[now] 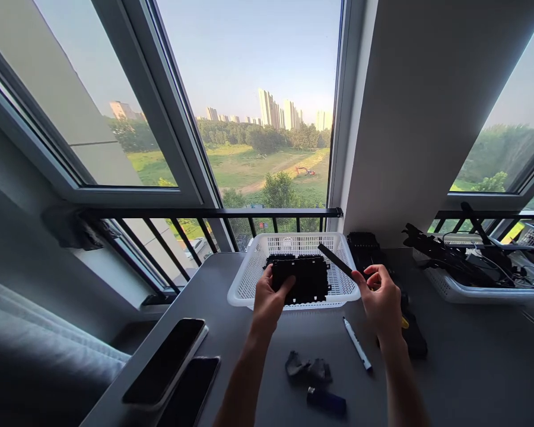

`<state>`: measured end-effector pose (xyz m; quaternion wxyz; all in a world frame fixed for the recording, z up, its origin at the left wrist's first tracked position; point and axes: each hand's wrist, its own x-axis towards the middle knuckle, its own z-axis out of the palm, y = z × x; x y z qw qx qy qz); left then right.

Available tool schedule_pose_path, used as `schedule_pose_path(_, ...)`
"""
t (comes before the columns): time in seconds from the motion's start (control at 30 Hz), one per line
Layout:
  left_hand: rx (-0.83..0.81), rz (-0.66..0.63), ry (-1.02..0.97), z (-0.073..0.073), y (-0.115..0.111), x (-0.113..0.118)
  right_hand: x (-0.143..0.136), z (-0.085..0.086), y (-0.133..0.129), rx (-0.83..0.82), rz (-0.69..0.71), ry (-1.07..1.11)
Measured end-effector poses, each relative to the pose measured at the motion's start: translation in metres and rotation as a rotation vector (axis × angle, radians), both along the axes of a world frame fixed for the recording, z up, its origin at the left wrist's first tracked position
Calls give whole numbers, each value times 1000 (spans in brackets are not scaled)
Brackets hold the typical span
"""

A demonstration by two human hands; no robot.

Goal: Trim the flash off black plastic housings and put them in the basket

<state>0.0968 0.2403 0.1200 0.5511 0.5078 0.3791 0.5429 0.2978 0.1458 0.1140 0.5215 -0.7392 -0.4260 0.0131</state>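
My left hand (269, 299) is closed on a flat black plastic panel (305, 279) with small tabs and notches along its edges, thumb across its face. The panel is held up over the front of a white plastic basket (238, 284). Between the fingertips of my right hand (378, 293) is a thin black strip (336, 260), slanting up and left above the basket's right side. Other black parts (280, 258) show inside the basket behind the panel, partly hidden by it.
A white marker (357, 345), a crumpled dark cloth (308, 369) and a dark blue lighter-like object (326, 401) lie in front. Two phones (167, 359) are at left. Black parts (362, 246) stand beside the basket. Another white basket (471, 290) with cables is at right.
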Motion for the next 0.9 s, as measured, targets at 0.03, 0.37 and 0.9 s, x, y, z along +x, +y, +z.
schedule_pose_path(0.03,-2,8,-1,-1,1,1,2,1,-1,-1,-9,0)
schedule_pose_path(0.37,2,-54,33,1,-11,11,-31,2,1,-65,183,-9)
schedule_pose_path(0.9,33,-86,60,-5,-12,18,-37,4,-1,-110,222,-29)
